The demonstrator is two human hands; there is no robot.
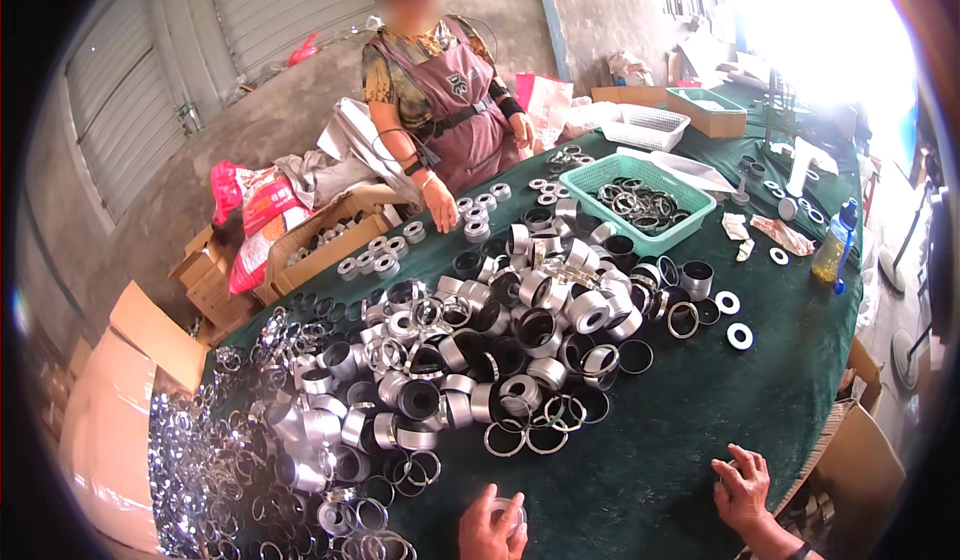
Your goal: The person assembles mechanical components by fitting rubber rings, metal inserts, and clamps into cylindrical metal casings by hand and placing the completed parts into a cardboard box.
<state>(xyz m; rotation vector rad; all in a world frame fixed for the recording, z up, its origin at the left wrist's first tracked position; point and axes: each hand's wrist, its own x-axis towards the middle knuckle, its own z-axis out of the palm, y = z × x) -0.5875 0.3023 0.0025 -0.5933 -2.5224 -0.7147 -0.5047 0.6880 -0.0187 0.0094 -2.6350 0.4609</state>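
At the near edge, my left hand (pixel 490 532) is closed around a small silver ring-shaped part (pixel 508 510), which its fingers partly cover. To the right, my right hand (pixel 745 487) is low over the green cloth, fingers bent and apart, with no held thing that I can make out. Ahead of my hands spreads a large heap of silver metal cups (pixel 520 390), some black inside. Several thin shiny rings (pixel 546 436) lie at the heap's near edge, closest to my left hand. More loose rings (pixel 200 460) cover the table's left side.
Across the table stands a co-worker (pixel 445 110), one hand near small silver rings (pixel 477 230). A green basket (pixel 690 222) holds dark rings. A white basket (pixel 650 130), white washers (pixel 740 336) and a bottle (pixel 832 250) are on the right. Cardboard boxes (pixel 110 410) flank the left.
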